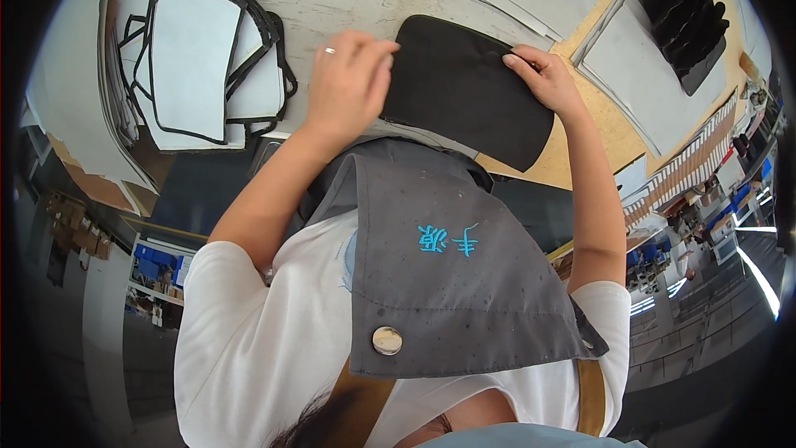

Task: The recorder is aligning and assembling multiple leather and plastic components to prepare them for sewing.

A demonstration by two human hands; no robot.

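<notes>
A flat black panel (464, 87) with rounded corners, of leather or fabric-like sheet, lies tilted on the worktable in front of me. My right hand (543, 79) grips its upper right edge, thumb on top and the other fingers at the rim. At the panel's left edge is my left hand (352, 83), wearing a ring, its fingers curled together and the fingertips close against the edge. Whether anything small is pinched in them is hidden. Left of that hand rests a loose pile of white panels with black borders (192, 62).
Stacked large pale sheets (95, 91) stand at the far left. On the right, a pile of black pieces (688, 17) lies over white sheets (634, 66) on a yellowish board (601, 25). My grey apron (448, 274) reaches up to the table's near edge.
</notes>
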